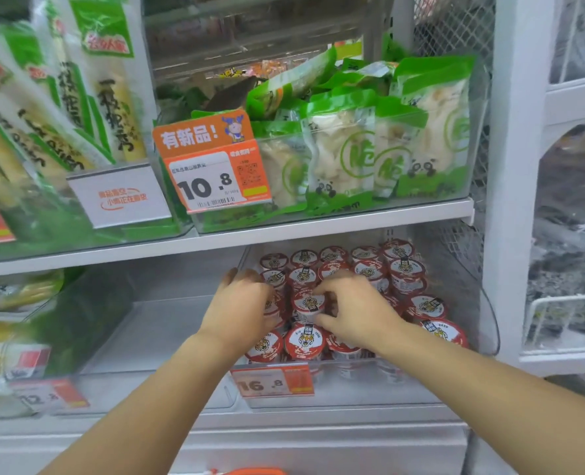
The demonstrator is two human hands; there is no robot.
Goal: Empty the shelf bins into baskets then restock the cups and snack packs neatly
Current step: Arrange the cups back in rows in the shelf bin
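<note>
**Both hands in the cup bin**

Right hand (347,308) has its fingers (328,296) curled round one cup (307,303) in the middle of the bin (455,389) on the lower shelf. Left hand (241,305) sits at the left edge of the cups, fingers bent over them, but I can't tell if it's actually gripping one. Other cups (400,265) pack the bin around it, tiger lids up. A 16.8 tag (272,382) hangs on the front. Green snack packs (370,149) fill the bin above.
</note>
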